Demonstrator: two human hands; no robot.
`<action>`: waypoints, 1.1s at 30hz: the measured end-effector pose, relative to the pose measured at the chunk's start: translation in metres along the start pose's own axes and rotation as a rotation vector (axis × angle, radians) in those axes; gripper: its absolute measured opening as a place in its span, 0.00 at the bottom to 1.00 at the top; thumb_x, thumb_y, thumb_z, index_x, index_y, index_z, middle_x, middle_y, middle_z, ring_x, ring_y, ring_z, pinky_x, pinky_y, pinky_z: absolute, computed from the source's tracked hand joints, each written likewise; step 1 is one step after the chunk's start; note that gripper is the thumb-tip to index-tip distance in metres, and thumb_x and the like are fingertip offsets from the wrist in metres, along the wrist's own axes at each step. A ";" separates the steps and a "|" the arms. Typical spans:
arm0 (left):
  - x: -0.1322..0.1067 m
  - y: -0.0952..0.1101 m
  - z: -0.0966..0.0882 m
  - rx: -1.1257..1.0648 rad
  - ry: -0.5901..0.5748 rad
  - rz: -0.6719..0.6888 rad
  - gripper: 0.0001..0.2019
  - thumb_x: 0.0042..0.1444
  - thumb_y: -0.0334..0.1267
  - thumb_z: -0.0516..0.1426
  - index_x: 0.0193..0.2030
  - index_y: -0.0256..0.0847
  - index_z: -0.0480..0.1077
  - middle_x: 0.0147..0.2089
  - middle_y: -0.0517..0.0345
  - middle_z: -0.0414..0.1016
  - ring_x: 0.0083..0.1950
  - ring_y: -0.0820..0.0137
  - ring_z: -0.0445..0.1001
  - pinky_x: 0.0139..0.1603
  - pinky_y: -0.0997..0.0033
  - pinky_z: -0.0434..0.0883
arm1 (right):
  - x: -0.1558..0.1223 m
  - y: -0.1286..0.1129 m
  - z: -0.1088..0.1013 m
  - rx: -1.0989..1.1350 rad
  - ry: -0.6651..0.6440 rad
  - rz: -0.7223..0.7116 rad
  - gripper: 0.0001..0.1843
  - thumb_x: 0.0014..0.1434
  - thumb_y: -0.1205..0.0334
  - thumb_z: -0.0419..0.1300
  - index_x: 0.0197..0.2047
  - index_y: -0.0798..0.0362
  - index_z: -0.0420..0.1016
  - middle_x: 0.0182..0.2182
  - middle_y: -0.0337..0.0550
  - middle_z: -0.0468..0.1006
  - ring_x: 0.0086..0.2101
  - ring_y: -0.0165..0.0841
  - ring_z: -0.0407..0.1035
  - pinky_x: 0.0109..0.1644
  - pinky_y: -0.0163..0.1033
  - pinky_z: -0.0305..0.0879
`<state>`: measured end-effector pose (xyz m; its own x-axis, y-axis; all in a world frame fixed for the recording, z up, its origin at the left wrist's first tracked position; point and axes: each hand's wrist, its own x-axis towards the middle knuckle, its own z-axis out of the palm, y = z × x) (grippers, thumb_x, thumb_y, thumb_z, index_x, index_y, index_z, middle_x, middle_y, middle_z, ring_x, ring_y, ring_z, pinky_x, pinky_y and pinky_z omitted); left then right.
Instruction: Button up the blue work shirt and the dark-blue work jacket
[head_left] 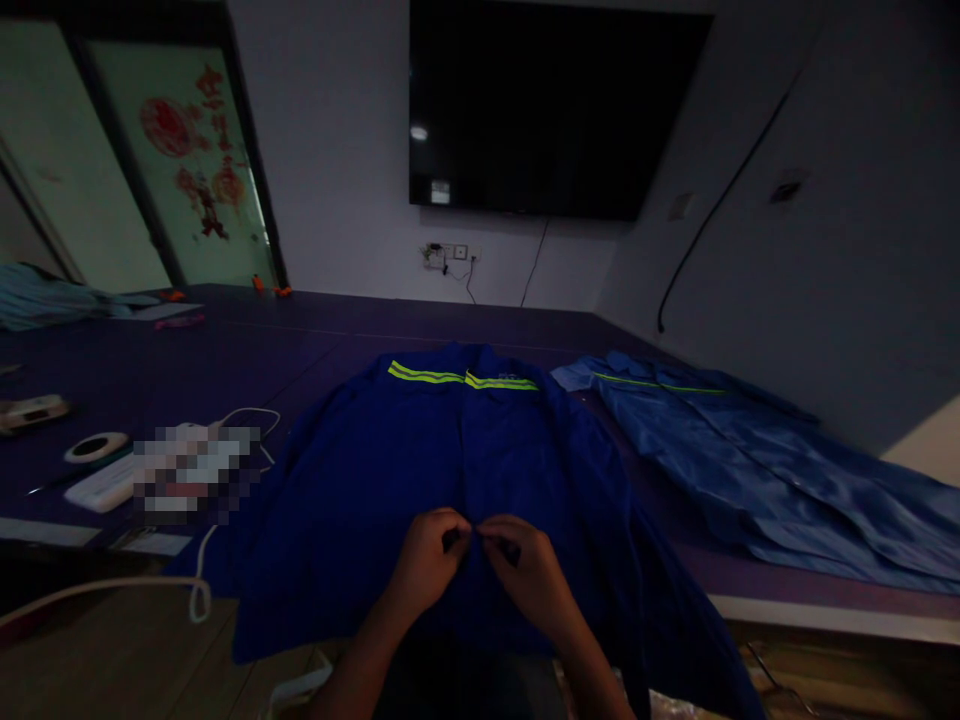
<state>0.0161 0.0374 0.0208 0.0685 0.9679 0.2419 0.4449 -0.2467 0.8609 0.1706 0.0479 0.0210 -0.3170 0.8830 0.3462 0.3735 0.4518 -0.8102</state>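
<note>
A dark blue work jacket (360, 460) lies front side up over the table's near edge, with yellow-green stripes across its chest. My left hand (435, 550) pinches the jacket's front seam low down, thumb against fingertips. Just to its right, my right hand (523, 560) pinches the same front opening, the fingertips of both hands nearly meeting. Whether a button or only cloth is between the fingers is too small and dark to tell. The jacket's lower hem hangs past the edge toward me.
A lighter blue jacket (720, 450) lies spread on the purple table (300, 345) at right. On the left are a white power strip (105, 485), a round white-rimmed object (97, 447) and a white cable (202, 560). A television (547, 110) hangs on the wall.
</note>
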 end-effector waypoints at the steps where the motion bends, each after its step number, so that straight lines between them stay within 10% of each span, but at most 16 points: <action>1: 0.000 0.000 -0.001 -0.022 -0.002 -0.011 0.06 0.47 0.29 0.53 0.27 0.38 0.72 0.30 0.57 0.74 0.31 0.73 0.69 0.33 0.74 0.64 | 0.001 0.001 -0.001 -0.006 -0.001 -0.001 0.11 0.53 0.66 0.54 0.36 0.52 0.78 0.35 0.45 0.76 0.35 0.34 0.70 0.38 0.36 0.66; 15: -0.001 0.002 -0.008 -0.084 0.027 -0.084 0.06 0.47 0.32 0.54 0.30 0.37 0.73 0.29 0.57 0.74 0.30 0.73 0.69 0.33 0.75 0.65 | 0.008 0.008 0.007 0.035 0.140 -0.037 0.02 0.49 0.66 0.60 0.28 0.54 0.74 0.30 0.43 0.76 0.29 0.32 0.69 0.33 0.35 0.64; 33: -0.004 0.002 0.000 -0.025 0.073 -0.044 0.09 0.46 0.27 0.52 0.32 0.37 0.72 0.25 0.59 0.73 0.26 0.74 0.69 0.27 0.77 0.63 | 0.002 0.011 0.012 -0.136 -0.006 -0.115 0.11 0.55 0.70 0.53 0.32 0.53 0.76 0.35 0.45 0.75 0.38 0.34 0.69 0.43 0.38 0.65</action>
<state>0.0169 0.0328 0.0212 -0.0167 0.9719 0.2350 0.4237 -0.2060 0.8821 0.1632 0.0528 0.0071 -0.3696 0.8239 0.4296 0.4490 0.5631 -0.6937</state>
